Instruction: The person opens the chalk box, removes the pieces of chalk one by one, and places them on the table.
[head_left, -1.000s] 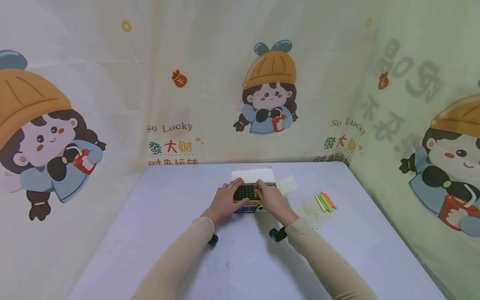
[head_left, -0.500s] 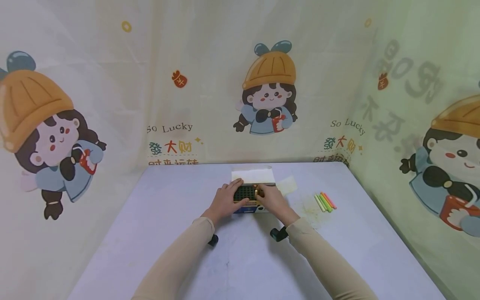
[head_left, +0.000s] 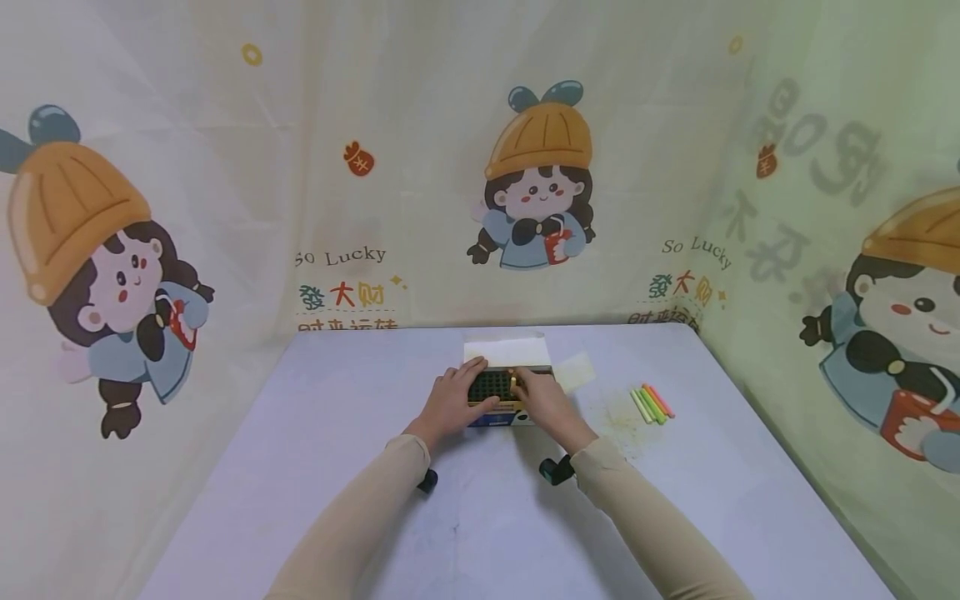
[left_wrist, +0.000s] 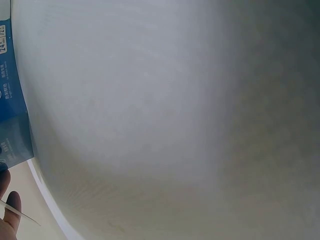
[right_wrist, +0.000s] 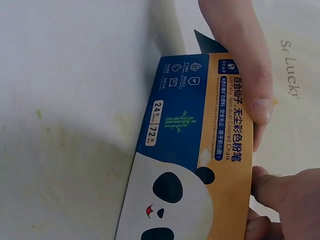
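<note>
A colored chalk box (head_left: pixel 495 419) with a panda print stands at the middle of the table, its dark gridded holder (head_left: pixel 489 385) facing up. My left hand (head_left: pixel 448 398) grips the box's left end, fingers at the far edge and thumb along the near edge. Over the right part of the grid, my right hand (head_left: pixel 551 406) pinches a yellow-orange chalk stick (head_left: pixel 513 382), which stands roughly upright. The right wrist view shows the printed front of the box (right_wrist: pixel 175 125) with both hands at its top edge. In the left wrist view, only a blue box corner (left_wrist: pixel 11 85) and some fingertips show.
Several loose chalk sticks (head_left: pixel 652 403), green, pale and pink-orange, lie to the right. Yellowish chalk dust (head_left: pixel 621 421) marks the table beside them. Behind the box is its white lid flap (head_left: pixel 506 349), with a pale sheet (head_left: pixel 574 371) to the right. A printed curtain (head_left: pixel 420 208) surrounds the table.
The right fingers have shifted slightly over the grid, and the chalk stick they pinch shows more plainly now. The left hand, box and loose chalk sticks have stayed in place.
</note>
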